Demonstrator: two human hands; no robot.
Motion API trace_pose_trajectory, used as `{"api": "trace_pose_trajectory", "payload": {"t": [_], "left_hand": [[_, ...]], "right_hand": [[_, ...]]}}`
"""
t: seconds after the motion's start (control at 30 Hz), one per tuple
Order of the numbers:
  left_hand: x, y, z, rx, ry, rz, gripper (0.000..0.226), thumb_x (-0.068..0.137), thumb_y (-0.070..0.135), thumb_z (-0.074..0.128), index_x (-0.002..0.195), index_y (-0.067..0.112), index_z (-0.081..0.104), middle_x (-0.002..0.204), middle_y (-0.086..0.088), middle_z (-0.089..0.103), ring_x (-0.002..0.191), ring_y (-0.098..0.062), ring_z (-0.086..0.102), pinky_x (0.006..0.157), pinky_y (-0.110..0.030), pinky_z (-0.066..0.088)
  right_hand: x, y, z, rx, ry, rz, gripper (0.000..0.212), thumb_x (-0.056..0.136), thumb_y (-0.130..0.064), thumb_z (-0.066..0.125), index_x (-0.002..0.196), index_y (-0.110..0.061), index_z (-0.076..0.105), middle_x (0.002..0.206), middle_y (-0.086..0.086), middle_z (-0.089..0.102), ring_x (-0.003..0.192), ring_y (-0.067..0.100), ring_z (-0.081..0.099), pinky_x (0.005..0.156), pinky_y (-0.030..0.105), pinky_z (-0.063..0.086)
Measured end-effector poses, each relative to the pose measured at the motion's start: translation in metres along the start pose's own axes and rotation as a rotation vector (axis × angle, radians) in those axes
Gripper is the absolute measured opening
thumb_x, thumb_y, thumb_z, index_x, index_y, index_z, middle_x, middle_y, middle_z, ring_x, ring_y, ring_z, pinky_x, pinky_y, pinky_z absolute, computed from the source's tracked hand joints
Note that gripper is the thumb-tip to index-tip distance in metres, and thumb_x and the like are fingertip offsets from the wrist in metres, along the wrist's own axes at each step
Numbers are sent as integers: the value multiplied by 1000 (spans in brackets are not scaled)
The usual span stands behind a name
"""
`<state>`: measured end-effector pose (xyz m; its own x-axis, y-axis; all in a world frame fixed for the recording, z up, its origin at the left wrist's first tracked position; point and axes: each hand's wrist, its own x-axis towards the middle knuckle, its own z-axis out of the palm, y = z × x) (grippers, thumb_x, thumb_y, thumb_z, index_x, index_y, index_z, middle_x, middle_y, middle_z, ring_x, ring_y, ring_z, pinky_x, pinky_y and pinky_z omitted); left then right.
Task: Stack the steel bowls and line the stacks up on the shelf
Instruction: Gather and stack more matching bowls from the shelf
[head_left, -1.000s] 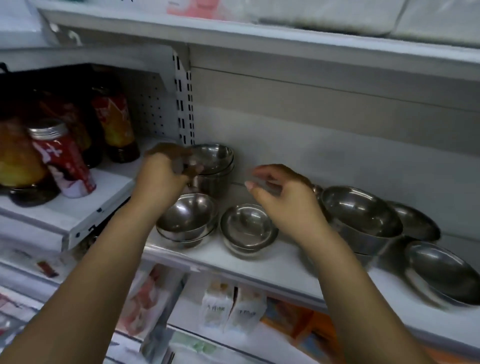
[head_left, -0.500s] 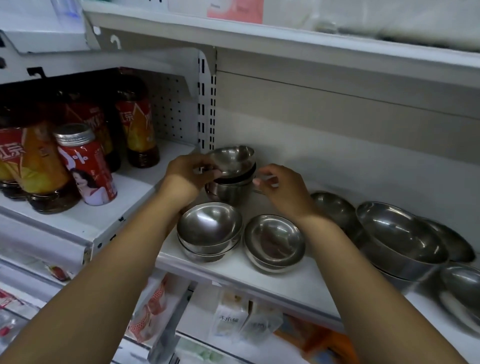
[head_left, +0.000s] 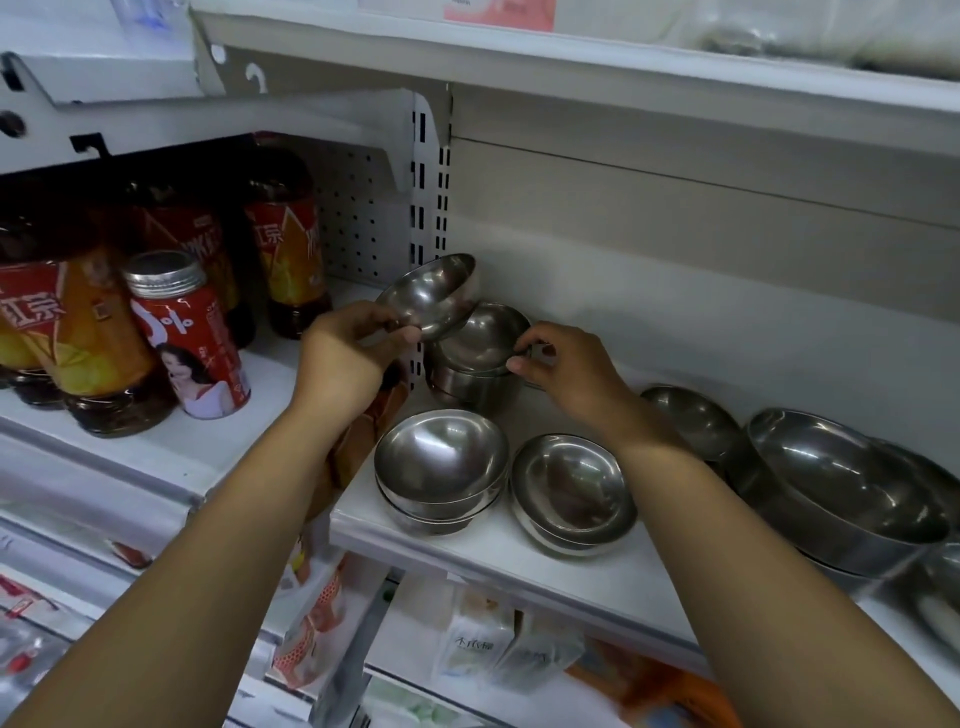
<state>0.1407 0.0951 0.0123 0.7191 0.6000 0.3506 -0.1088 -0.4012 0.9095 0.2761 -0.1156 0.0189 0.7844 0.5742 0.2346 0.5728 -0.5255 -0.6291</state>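
Observation:
My left hand (head_left: 347, 349) pinches the rim of a small steel bowl (head_left: 428, 297) and holds it tilted above the back stack of small bowls (head_left: 475, 364). My right hand (head_left: 563, 366) pinches the right rim of that stack's top bowl. In front stand a short stack of small bowls (head_left: 441, 467) and another small bowl (head_left: 571, 491) on the white shelf (head_left: 519, 566). Larger steel bowls (head_left: 841, 493) sit nested to the right, with one more bowl (head_left: 688, 421) behind my right wrist.
Bottles and a red can (head_left: 187, 338) stand on the neighbouring shelf to the left. A slotted upright (head_left: 428, 218) divides the two shelves. An upper shelf (head_left: 623, 62) overhangs. Packaged goods (head_left: 483, 644) lie on the lower level.
My left hand has lifted the top small bowl off the back stack and tilted it up to the left. My right hand has closed its fingers on the rim of the stack.

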Motion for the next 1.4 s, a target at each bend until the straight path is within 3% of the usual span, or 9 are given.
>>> {"api": "trace_pose_trajectory", "payload": {"t": [0.1, 0.27, 0.37, 0.47, 0.7, 0.97, 1.13, 1.3, 1.4], "left_hand": [[1, -2, -1, -10, 3, -18, 13, 87, 20, 79, 98, 16, 75, 94, 5, 75, 81, -2, 71, 67, -9, 51], [1, -8, -1, -4, 4, -8, 10, 87, 21, 79, 96, 22, 75, 95, 5, 74, 92, -12, 71, 79, -21, 54], [1, -8, -5, -25, 13, -8, 10, 88, 23, 79, 91, 31, 73, 94, 6, 75, 91, -10, 72, 80, -23, 55], [1, -6, -9, -19, 38, 8, 12, 89, 25, 77, 89, 36, 70, 93, 13, 74, 88, 0, 70, 77, -12, 52], [-2, -5, -7, 7, 15, 1, 12, 88, 24, 79, 90, 33, 71, 95, 10, 74, 87, 3, 69, 71, -3, 48], [-7, 12, 6, -74, -15, -38, 9, 86, 20, 80, 94, 20, 75, 91, 7, 75, 74, 5, 69, 63, -6, 49], [-11, 23, 25, 78, -82, 32, 14, 85, 19, 81, 96, 13, 77, 92, 8, 72, 74, 6, 65, 65, -4, 46], [-14, 34, 36, 204, -129, 112, 10, 80, 26, 85, 87, 28, 77, 89, 13, 73, 86, -6, 67, 81, -22, 51], [-19, 47, 44, 225, -155, 127, 20, 79, 22, 85, 79, 36, 72, 84, 21, 69, 80, 13, 62, 72, -1, 41]], "right_hand": [[4, 0, 6, 28, 20, -5, 17, 84, -32, 82, 89, -21, 70, 96, 4, 72, 99, 23, 65, 87, 40, 52], [7, 1, 15, 89, 149, -41, 18, 82, -32, 82, 87, -22, 68, 92, 4, 72, 95, 24, 66, 86, 44, 54], [9, -1, 14, 170, 222, -53, 15, 84, -26, 81, 88, -16, 69, 88, 3, 72, 89, 20, 66, 80, 27, 50], [3, -5, 7, 227, 305, -59, 14, 86, -22, 80, 86, -20, 67, 82, -10, 68, 79, 3, 63, 72, 8, 44], [-36, 10, -15, 253, 542, 55, 11, 89, -23, 77, 86, -16, 68, 79, -21, 63, 75, -14, 60, 68, -1, 37], [-64, 48, -15, 256, 508, 271, 16, 78, -15, 86, 77, -16, 70, 74, -3, 67, 70, 9, 61, 62, 3, 42], [-70, 56, -12, 181, 353, 319, 16, 74, -17, 90, 83, -16, 77, 78, -8, 68, 70, -4, 58, 60, 1, 40], [-68, 55, -13, 82, 271, 343, 25, 73, -27, 91, 92, -15, 81, 86, -5, 73, 70, -5, 57, 63, 5, 38], [-69, 52, -17, 94, 224, 372, 31, 77, -29, 89, 103, -14, 80, 94, -1, 74, 79, 5, 61, 67, 11, 41]]}}
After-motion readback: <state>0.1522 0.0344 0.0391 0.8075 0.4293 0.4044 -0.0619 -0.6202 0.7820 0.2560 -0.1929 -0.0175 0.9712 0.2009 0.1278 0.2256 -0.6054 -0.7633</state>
